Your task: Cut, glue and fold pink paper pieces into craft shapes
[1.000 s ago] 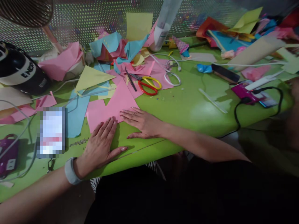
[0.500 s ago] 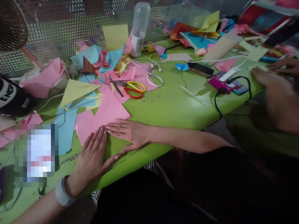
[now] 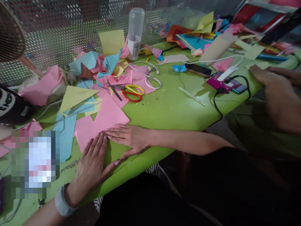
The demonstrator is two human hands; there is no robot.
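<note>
While the green surface (image 3: 162,113) supports all loose material, the working zone is limited to its near left part. The pink sheet (image 3: 108,113) lies flat there, its near edge beneath or against the fingertips of both hands; exact overlap cannot be determined.

The left hand (image 3: 91,160) is laid flat, fingers extended side by side and thumb spread. The right hand (image 3: 134,138) is also flat, fingers extended to the left and thumb apart. Neither hand is clamped on anything.

Compared with the earliest frame, the right thumb has closed on the left thumb, and the tips now meet or nearly meet. This suggests steadier two-sided pressure along the near edge, with little shift of the sheet.

The view has turned right, bringing another person's hands (image 3: 265,77) into sight at the right edge. The clear bottle (image 3: 135,37) at the far side is now seen whole. The scissors (image 3: 134,100), red and yellow handled, remain just beyond the pink sheet, and the thin white stick (image 3: 192,96) remains to their right.
</note>
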